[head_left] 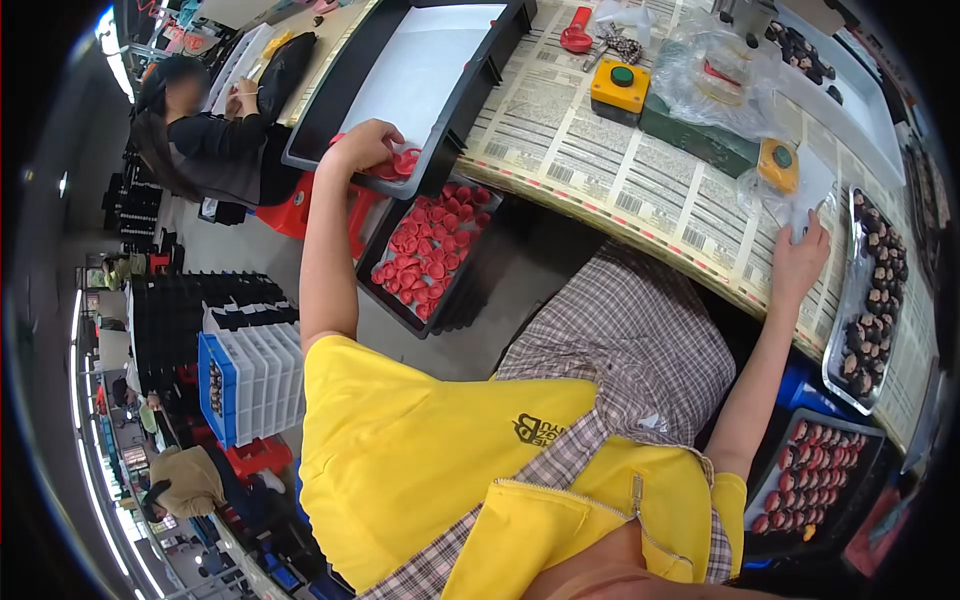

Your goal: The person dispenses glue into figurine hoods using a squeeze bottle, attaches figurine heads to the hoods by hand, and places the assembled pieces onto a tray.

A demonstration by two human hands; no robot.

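Observation:
My left hand [368, 146] reaches over the edge of a black tray [455, 125] lined with white sheet. Its fingers are curled down on small red cup-shaped pieces [405, 162] in the tray's near corner, and the fingertips are partly hidden. On the newspaper-patterned table [600, 165], my right hand [803, 258] has its fingers closed around a small whitish object [802, 218], whose kind I cannot make out. Just beyond that hand is a yellow button box [778, 166] with a dark button, beside clear plastic film [715, 75].
Below the black tray, another bin [425, 255] holds many red cup-shaped pieces. A second yellow button box [619, 92] and a red-handled tool [577, 30] lie on the table. At right are a metal tray of dark pieces [868, 300] and a lower tray of red-and-black pieces [810, 475]. A co-worker [215, 140] sits at left.

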